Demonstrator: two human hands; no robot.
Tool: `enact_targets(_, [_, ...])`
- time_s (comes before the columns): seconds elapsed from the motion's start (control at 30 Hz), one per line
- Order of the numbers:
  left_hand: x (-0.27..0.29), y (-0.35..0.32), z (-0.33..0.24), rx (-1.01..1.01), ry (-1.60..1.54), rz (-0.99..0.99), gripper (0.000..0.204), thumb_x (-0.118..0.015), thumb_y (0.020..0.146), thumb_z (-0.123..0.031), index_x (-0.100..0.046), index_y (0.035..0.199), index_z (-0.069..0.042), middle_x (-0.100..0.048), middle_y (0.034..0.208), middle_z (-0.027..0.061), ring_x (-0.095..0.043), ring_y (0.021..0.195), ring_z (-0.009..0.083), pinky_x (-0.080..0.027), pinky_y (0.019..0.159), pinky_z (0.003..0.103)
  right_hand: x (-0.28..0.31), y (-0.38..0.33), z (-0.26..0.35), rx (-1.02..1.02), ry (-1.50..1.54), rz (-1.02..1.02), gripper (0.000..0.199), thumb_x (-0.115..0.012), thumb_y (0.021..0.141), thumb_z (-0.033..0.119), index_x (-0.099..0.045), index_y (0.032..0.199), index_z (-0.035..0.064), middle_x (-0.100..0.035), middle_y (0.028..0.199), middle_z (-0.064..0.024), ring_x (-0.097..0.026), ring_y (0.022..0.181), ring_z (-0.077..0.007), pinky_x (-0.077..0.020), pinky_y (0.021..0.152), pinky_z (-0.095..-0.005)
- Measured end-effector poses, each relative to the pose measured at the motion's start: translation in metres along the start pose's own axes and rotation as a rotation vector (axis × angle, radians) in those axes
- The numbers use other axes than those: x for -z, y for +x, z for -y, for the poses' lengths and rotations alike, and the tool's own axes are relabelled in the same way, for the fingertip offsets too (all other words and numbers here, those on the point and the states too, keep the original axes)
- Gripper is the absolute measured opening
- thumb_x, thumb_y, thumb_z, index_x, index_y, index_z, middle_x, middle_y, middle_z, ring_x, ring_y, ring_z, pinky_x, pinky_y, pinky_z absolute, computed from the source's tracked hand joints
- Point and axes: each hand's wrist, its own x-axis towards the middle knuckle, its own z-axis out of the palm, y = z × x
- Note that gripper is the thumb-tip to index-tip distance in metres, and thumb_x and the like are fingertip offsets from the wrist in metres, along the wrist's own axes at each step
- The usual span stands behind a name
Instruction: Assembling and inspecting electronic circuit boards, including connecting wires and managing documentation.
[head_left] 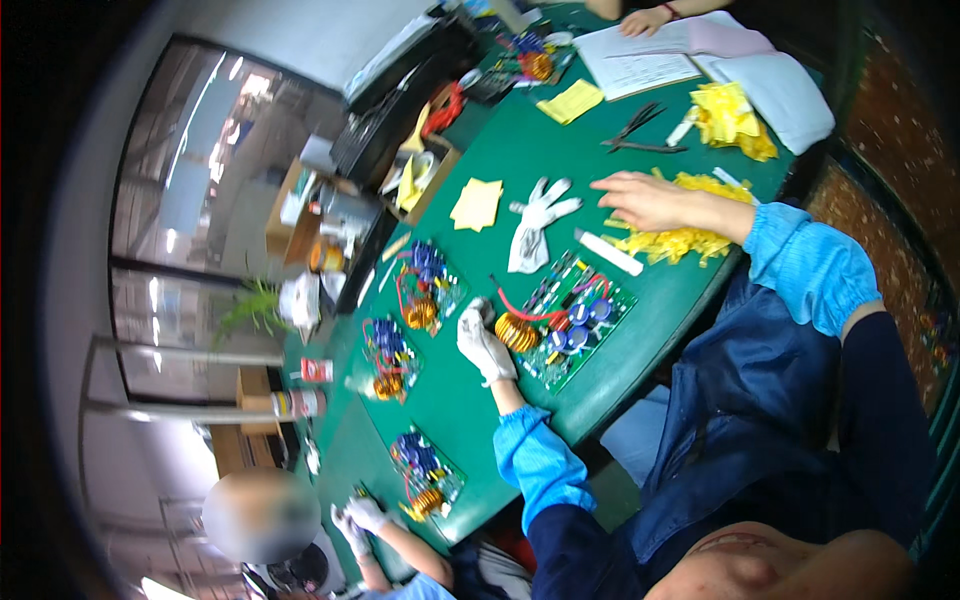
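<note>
My left hand (485, 345), in a white glove, has its fingers bent in at the left edge of a green circuit board (610, 335), beside a copper-coloured coil (516, 333). The board lies flat, with blue capacitors (578, 328) and a red wire on it. My right hand (645, 203) is bare, fingers stretched out, above a heap of yellow strips (690, 240); it holds nothing visible. Between the hands are an empty white glove (541, 222) and a white stick-like piece (609, 252), both lying on the green table (480, 275).
Several similar boards (425, 290) stand to the left. Beyond my right hand lie pliers (640, 135), more yellow strips (728, 115), yellow sheets (477, 204) and papers (640, 65), with another person's hand (646, 20) on them. A co-worker's gloved hands (358, 520) are at lower left.
</note>
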Motion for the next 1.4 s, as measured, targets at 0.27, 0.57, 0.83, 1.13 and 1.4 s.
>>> enact_targets(0.27, [-0.005,0.001,-0.007,0.106,-0.065,0.0,0.022,-0.057,0.098,-0.018,-0.064,0.105,0.002,-0.068,0.101,0.0087,-0.064,0.091,0.0161,-0.052,0.081,0.029,0.044,0.019,0.056,0.22,0.157,-0.308,0.032,-0.058,0.089,0.011,-0.062,0.119,0.0019,-0.051,0.14,-0.0181,-0.048,0.129,-0.0337,-0.0394,0.107,-0.0439])
enact_targets(0.57, [-0.007,0.011,-0.021,0.176,0.031,0.003,0.026,-0.057,0.098,-0.021,-0.064,0.11,0.001,-0.067,0.107,0.0102,-0.064,0.093,0.0194,-0.051,0.084,0.032,0.173,0.016,0.215,0.89,1.528,-0.045,0.024,-0.054,0.096,0.015,-0.062,0.111,-0.0015,-0.068,0.102,-0.0151,-0.063,0.098,-0.023,-0.0491,0.088,-0.0315])
enact_targets(0.83, [-0.009,0.011,-0.019,0.286,0.012,-0.133,0.023,-0.061,0.097,-0.022,-0.066,0.105,-0.001,-0.069,0.099,0.0073,-0.064,0.083,0.0146,-0.052,0.074,0.029,0.139,0.052,0.223,1.095,1.833,0.219,0.018,-0.055,0.093,0.011,-0.062,0.099,-0.004,-0.068,0.087,-0.0159,-0.065,0.085,-0.0212,-0.0506,0.078,-0.0285])
enact_targets(1.13, [-0.009,0.013,-0.018,0.285,-0.048,-0.1,0.026,-0.06,0.097,-0.023,-0.064,0.106,0.002,-0.069,0.103,0.0095,-0.064,0.089,0.0146,-0.05,0.08,0.028,0.116,0.078,0.248,1.282,1.946,0.256,0.014,-0.058,0.09,0.009,-0.063,0.097,-0.0024,-0.068,0.085,-0.0139,-0.066,0.085,-0.0203,-0.0517,0.076,-0.0278])
enact_targets(1.4, [-0.013,0.013,-0.019,0.29,-0.084,-0.113,0.025,-0.059,0.097,-0.024,-0.066,0.1,0.0,-0.068,0.095,0.0058,-0.062,0.084,0.0135,-0.05,0.075,0.027,0.095,0.072,0.283,1.278,2.08,0.313,0.011,-0.06,0.087,0.006,-0.064,0.094,-0.001,-0.069,0.084,-0.0121,-0.067,0.085,-0.0195,-0.0527,0.075,-0.0272])
